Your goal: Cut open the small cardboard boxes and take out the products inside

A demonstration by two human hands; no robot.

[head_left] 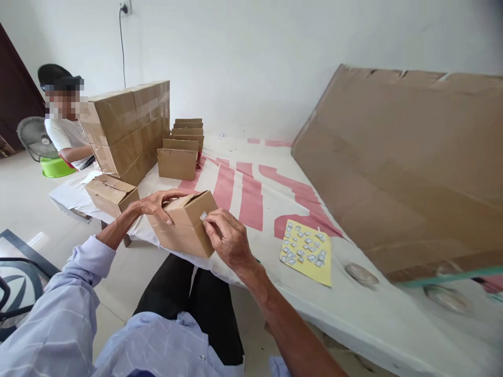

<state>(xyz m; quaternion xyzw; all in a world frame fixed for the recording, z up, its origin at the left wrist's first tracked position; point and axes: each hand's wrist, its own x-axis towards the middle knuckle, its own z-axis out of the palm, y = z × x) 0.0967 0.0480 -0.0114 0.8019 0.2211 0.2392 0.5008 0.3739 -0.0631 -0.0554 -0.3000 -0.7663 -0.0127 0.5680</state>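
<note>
The box [183, 225] sits at the desk's [251, 152] near edge; spread left fingers [168, 215] should brace it while the right fingers [208, 222], pinching the small label [203, 215], press it flat.

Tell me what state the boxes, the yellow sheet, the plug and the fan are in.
Carton in the left hand, carton: flaps folded down.
Label: pinched by the right hand at the carton's end.
Left-hand carton: flaps down, seam slightly gaping.
Stacked cartons: taped.
Row of cartons: flaps up.
Yellow sheet: lying flat, labels on it.
Plug: in the wall socket.
Fan: standing; can't tell if running.
</note>
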